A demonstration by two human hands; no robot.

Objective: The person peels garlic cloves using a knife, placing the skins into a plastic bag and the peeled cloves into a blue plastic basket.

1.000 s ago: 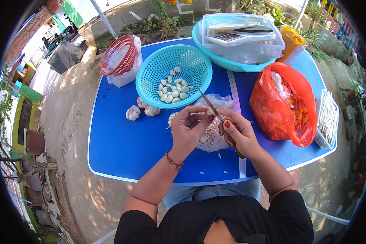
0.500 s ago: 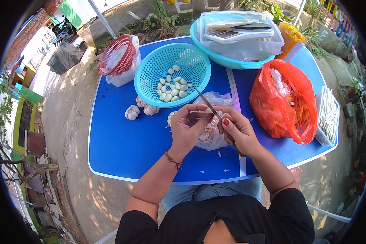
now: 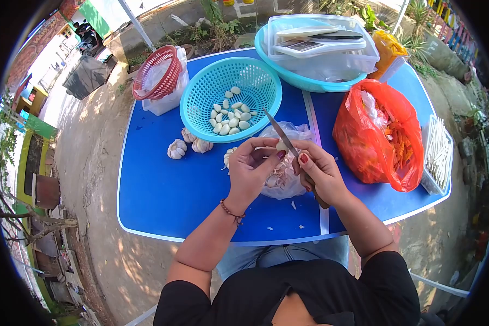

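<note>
Left hand (image 3: 250, 171) fingers pinch a garlic clove (image 3: 281, 146) over the clear peel bag (image 3: 286, 163); right hand (image 3: 318, 174) clamps the knife (image 3: 280, 132), mid-peel; next calls for a careful lift of skin, then into the teal basket (image 3: 231, 100); blade tip sits higher than before

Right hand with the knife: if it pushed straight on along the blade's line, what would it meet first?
Likely the teal basket rim, holding peeled garlic cloves; the knife in the right hand points there, though height is unclear.

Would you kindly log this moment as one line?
left hand: holds garlic clove | right hand: holds knife on clove | below: clear bag
</note>
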